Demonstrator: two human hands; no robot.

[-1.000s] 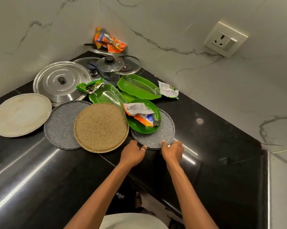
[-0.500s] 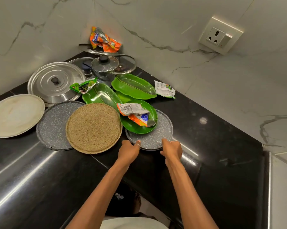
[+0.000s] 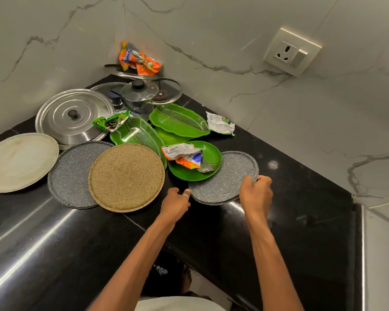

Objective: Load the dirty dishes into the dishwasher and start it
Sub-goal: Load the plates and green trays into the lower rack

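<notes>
The black worktop (image 3: 301,221) carries the whole dirty pile, crowded into the corner. The steel lid (image 3: 74,115) and the tan plate (image 3: 126,177) lie flat to the left. Nearest me is the small grey plate (image 3: 224,182), its far edge tucked under the round green plate (image 3: 209,158), so I take it by the rim, I judge to draw it free without upsetting what rests above. My right hand (image 3: 256,194) curls its fingers round the plate's right edge. My left hand (image 3: 175,203) sits curled against the near-left rim, though I cannot tell whether it truly grips. A crumpled wrapper (image 3: 184,156) lies on the green plate. No dishwasher shows.
</notes>
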